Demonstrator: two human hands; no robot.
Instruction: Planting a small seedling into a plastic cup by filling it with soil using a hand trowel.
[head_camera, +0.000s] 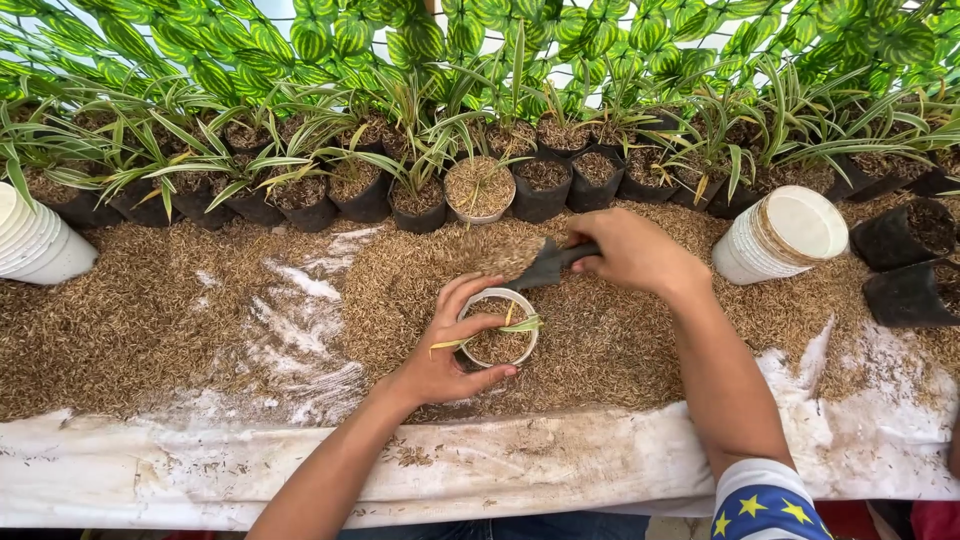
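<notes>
Nearest, the white-covered edge of the table (560, 465) is seen, dusted with spilled husk. Just beyond it, the left hand (440, 365) is wrapped around a small white pot (498, 329), which stands on the husk layer and is nearly filled, a small striped seedling (505, 326) lying across its top. The right hand (632, 252) is closed on the handle of a dark trowel (545, 264), held loaded just above the pot.

The load could probably be tipped past the narrow rim, or the seedling buried or bent under it, since the pot is almost full.

Counted: one trowel, one pot in hand, two stacks of white pots (782, 235) lying at either side, and a far row of many black bags (360, 195) with plants, too crowded for an exact count.
</notes>
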